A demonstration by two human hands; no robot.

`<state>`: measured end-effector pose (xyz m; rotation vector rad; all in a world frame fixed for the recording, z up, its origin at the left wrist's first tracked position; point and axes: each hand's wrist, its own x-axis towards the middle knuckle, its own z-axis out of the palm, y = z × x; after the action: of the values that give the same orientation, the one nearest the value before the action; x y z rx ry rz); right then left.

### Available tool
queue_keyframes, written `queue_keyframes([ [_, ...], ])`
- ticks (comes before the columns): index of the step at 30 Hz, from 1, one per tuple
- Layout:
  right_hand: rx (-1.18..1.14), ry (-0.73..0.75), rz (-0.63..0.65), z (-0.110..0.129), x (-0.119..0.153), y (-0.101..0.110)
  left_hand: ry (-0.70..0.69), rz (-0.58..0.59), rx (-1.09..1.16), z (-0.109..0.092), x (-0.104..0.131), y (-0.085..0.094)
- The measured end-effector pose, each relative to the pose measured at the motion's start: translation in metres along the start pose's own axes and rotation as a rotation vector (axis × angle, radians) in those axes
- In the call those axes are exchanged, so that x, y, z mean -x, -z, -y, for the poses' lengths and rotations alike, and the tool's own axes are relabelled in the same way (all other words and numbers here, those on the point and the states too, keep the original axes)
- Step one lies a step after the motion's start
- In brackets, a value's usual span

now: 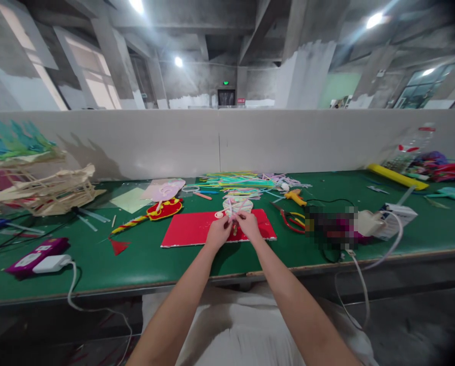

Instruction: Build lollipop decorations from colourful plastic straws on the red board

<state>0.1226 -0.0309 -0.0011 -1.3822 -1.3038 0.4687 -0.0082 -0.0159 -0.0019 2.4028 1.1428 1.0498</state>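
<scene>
From where I stand, the person's two hands meet over a red board [187, 230] on the green table [147, 267]. The left hand [218, 231] and the right hand [247, 225] both have their fingers closed, pinching the near edge of a pale striped disc [243, 205], which is at the board's far edge; exactly how each fingertip grips is too small to tell. A little cream-coloured ring [218, 214] sits just beside the left hand.

To the left lies a red and yellow fan [167, 209] with a red tassel [119, 246], and farther out a wooden stick model [61, 192] and a purple power strip [40, 255]. Beyond the disc, a heap of coloured strips [235, 180] spreads before the grey partition [154, 140]. To the right are pliers [287, 219], a yellow tube [397, 176] and a clear bottle [414, 145].
</scene>
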Motion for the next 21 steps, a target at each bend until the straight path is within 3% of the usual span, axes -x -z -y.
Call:
queue_keyframes([
  [8, -0.218, -0.126, -0.025, 0.003, -0.010, 0.010, 0.021, -0.002, 0.007, -0.007, 0.002, 0.002],
  [21, -0.174, -0.177, -0.105, -0.015, -0.035, 0.032, -0.009, 0.011, 0.052, -0.011, 0.002, 0.002],
])
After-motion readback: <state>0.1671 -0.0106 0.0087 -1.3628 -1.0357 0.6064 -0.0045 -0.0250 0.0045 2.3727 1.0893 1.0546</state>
